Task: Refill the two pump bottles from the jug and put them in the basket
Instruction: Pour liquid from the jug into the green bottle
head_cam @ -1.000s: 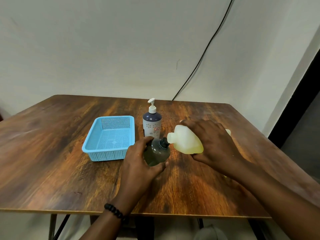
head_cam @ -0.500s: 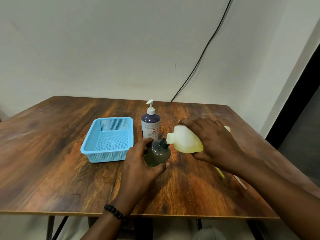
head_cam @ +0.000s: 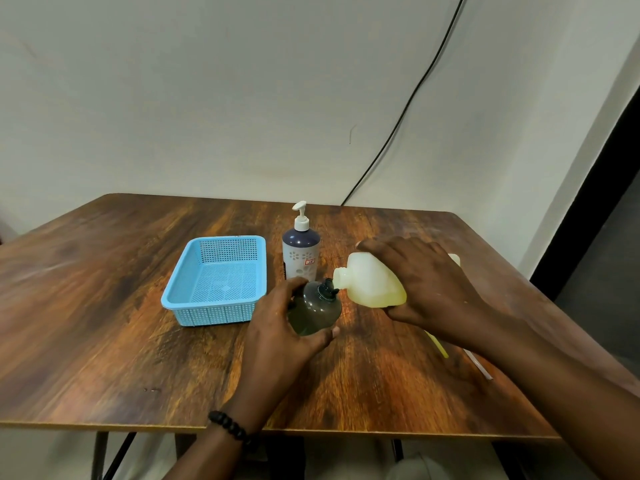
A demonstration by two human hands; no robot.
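My left hand (head_cam: 277, 327) grips a dark translucent bottle (head_cam: 317, 308) standing on the table, its pump removed and its neck open. My right hand (head_cam: 426, 282) holds a pale yellowish jug (head_cam: 370, 284) tipped on its side, with its spout right at the dark bottle's neck. I cannot make out a stream of liquid. Behind them a second pump bottle (head_cam: 300, 249), dark blue over white with a white pump, stands upright. An empty light blue mesh basket (head_cam: 194, 292) sits to the left.
A yellow tube (head_cam: 437, 344) and a thin white tube (head_cam: 479, 367) lie on the wooden table (head_cam: 104, 323) under my right forearm. A black cable (head_cam: 408, 98) runs down the wall behind. A dark doorway is at the right.
Both hands, the bottle and the jug keep almost the same pose. The view has shifted slightly, and the tubes under my right arm have come into sight.
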